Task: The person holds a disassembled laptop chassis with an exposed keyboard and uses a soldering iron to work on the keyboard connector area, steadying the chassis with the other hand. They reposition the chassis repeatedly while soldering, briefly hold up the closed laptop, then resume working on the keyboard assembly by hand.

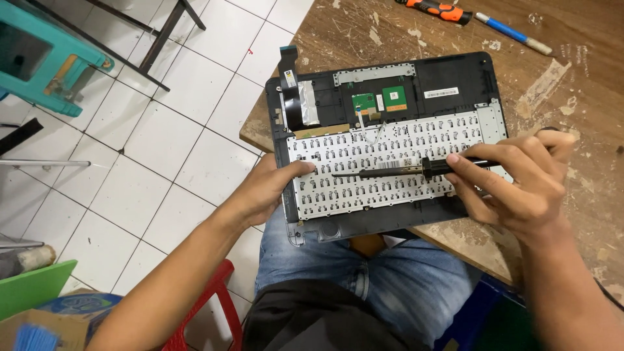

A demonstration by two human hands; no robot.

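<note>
My knees in blue jeans (364, 266) sit closest to me, under the edge of the worn wooden desk (585, 117). My left hand (270, 188) is curled around the left edge of the upturned laptop palmrest shell (455, 75), thumb pressed on top of the silver keyboard backplate (390, 169) and fingers tucked beneath, so it grips the frame firmly. My right hand (513, 179) is closed in a pen-like pinch on the dark handle of a soldering iron (390, 172), whose thin shaft lies across the backplate with the tip pointing left, just short of my left thumb. The shell rests on the desk's near corner and overhangs my lap. Beyond the backplate sit two small green circuit boards (380, 101) and a flat ribbon cable (289, 81). At the far edge of the desk lie an orange-handled tool (435, 9) and a blue pen (510, 32).
</note>
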